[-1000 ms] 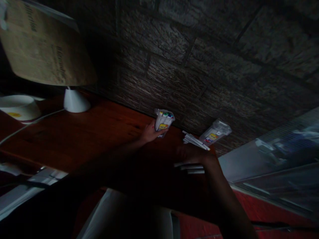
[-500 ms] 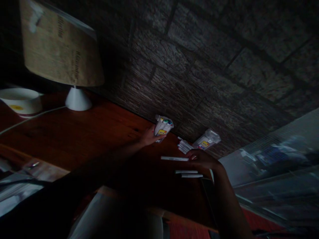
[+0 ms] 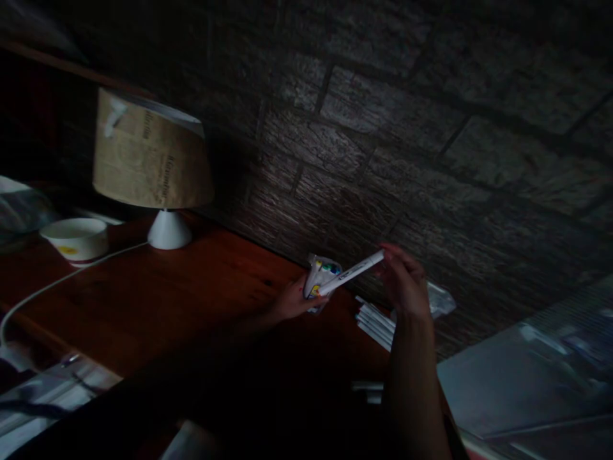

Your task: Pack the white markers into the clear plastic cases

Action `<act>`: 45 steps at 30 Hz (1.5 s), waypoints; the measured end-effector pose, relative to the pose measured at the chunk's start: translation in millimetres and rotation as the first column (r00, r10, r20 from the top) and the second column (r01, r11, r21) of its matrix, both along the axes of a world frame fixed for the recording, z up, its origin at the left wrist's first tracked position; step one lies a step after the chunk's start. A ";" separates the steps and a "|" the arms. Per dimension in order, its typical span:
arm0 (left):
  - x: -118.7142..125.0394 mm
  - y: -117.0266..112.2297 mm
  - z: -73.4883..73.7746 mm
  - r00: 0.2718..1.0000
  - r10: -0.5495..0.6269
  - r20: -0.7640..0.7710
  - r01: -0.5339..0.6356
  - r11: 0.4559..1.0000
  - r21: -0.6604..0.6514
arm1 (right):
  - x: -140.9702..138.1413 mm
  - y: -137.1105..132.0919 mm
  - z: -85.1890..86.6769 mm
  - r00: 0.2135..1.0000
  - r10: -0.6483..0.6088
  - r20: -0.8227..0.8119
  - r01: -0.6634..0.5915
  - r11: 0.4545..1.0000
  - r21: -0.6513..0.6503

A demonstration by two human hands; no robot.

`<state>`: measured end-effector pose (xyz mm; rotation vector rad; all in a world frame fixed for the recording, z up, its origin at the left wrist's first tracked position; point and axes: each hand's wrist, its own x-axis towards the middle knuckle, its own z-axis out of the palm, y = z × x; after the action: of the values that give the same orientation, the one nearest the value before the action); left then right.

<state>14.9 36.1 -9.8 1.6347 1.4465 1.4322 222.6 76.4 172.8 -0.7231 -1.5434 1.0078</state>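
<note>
My left hand (image 3: 291, 300) is wrapped round a clear plastic case (image 3: 313, 278) with a yellow label, standing tilted and holding several markers with coloured ends. Between the fingers of my right hand (image 3: 402, 275) is a white marker (image 3: 357, 271), slanting down to the left. Its lower end overlaps the front of the case; whether they touch I cannot tell. Below my right hand a row of white markers (image 3: 376, 324) lies on the wooden table (image 3: 230, 275). A second clear case (image 3: 440, 300) shows partly behind my right wrist.
Two more white markers (image 3: 368, 387) lie nearer me, partly hidden by my right forearm. A lamp (image 3: 169, 230) with a printed fabric shade and a white paper bowl (image 3: 79, 239) stand at the left, a white cord (image 3: 81, 271) beside them. A brick wall (image 3: 383, 147) borders the table's back.
My right hand has lifted the white marker off the table area and tilted it towards the case in my left hand. The whole view has shifted, with everything lower in the picture.
</note>
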 end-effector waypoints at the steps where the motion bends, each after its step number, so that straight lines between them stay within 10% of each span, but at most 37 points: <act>1: 0.0 -1.1 0.4 1.000 -0.028 0.004 0.028 1.000 -0.007 | 0.9 2.5 -0.8 1.000 -0.009 0.000 0.009 1.000 0.009; 22: -0.3 -5.4 2.0 0.990 -0.136 0.041 0.139 0.987 -0.078 | 18.0 5.0 3.0 0.996 0.031 -0.079 -0.029 0.999 0.025; 29: 2.5 -5.9 5.7 0.986 -0.146 0.078 0.152 0.985 -0.077 | 16.1 14.0 -1.6 0.975 -0.175 -0.134 0.189 0.977 0.094; 45: 0.5 -3.9 3.1 0.993 -0.117 0.024 0.119 0.991 -0.067 | -21.1 10.8 -29.2 0.891 -0.073 0.447 -0.031 0.975 0.220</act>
<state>15.4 32.2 -6.7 1.6307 1.3488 1.3161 201.5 87.2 143.5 -0.8537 -2.0111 0.6570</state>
